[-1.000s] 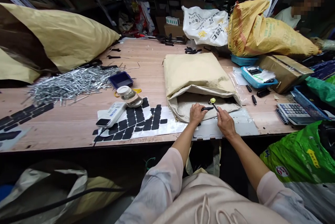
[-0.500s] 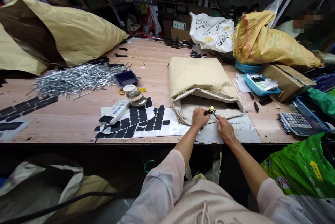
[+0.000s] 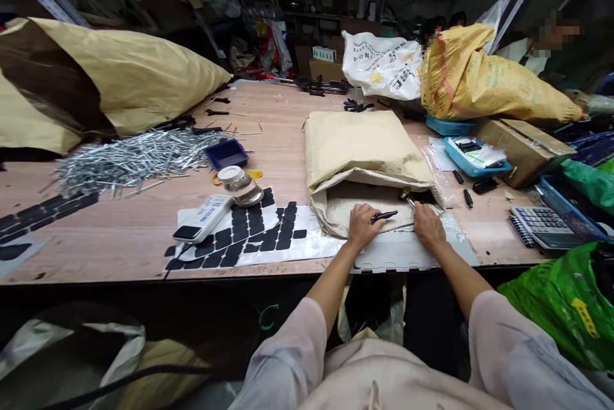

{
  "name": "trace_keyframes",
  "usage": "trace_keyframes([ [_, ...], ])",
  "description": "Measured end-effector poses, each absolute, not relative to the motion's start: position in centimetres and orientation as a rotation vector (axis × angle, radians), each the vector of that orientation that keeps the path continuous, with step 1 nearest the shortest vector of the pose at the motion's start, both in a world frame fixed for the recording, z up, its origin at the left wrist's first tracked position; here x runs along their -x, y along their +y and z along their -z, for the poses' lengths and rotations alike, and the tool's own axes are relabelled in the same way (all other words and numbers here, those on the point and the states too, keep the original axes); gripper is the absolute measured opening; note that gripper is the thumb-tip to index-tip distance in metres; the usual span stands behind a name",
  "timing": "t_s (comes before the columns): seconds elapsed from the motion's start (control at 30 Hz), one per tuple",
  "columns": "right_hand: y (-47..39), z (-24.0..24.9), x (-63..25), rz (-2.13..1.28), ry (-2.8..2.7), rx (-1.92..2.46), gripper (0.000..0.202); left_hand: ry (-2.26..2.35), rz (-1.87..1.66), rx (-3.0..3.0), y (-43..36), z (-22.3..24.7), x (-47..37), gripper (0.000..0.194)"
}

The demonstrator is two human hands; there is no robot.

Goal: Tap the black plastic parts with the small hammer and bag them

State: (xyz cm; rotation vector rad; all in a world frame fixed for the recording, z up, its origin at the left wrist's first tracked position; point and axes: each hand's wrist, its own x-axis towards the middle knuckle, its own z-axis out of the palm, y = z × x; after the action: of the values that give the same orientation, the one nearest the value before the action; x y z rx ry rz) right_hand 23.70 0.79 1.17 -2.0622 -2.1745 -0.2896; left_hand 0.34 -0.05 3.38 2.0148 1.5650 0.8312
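A large paper sack lies on the table with its mouth facing me. My left hand is closed on a small black tool at the left of the sack's mouth. To its right, my right hand is closed on a thin metal rod, whose far end with a yellowish tip reaches into the opening. The two hands are apart. A grey-white sheet lies under the sack's front edge.
Left of the sack are black pads, a white device, a glass jar, a dark blue tray and a pile of metal rods. A calculator and blue baskets stand at the right.
My hands have moved apart. The yellow-tipped piece, earlier against the black tool, has gone right with my right hand to the sack's opening. The camera view has shifted slightly.
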Motion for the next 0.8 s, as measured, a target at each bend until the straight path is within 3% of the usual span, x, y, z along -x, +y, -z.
trace_keyframes([
  [0.1, 0.8, -1.2, -23.5, 0.302, -2.195, 2.103, 0.041, 1.397, -0.803, -2.106, -4.5, -4.2, 0.4, 0.028],
  [0.23, 0.8, -1.0, -23.3, 0.314, -2.212, 2.130, 0.042, 1.042, -0.451, -2.208, -12.0, -3.3, 1.8, 0.041],
  [0.43, 0.5, -0.9, -22.9, 0.342, -2.214, 2.125, 0.042, 1.332, -0.013, -2.134, -16.1, -1.4, 2.4, 0.050],
  [0.5, 0.4, -0.9, -22.7, 0.354, -2.215, 2.123, 0.042, 1.339, -0.013, -2.097, -14.9, -2.3, 2.0, 0.054],
  [0.63, 0.3, -0.7, -22.6, 0.408, -2.206, 2.116, 0.041, 1.438, -0.357, -1.960, -8.5, -5.4, 0.2, 0.033],
  [0.8, 0.4, -0.1, -22.6, 0.500, -2.177, 2.074, 0.039, 1.909, -0.672, -1.793, 3.3, -6.2, -2.5, 0.037],
])
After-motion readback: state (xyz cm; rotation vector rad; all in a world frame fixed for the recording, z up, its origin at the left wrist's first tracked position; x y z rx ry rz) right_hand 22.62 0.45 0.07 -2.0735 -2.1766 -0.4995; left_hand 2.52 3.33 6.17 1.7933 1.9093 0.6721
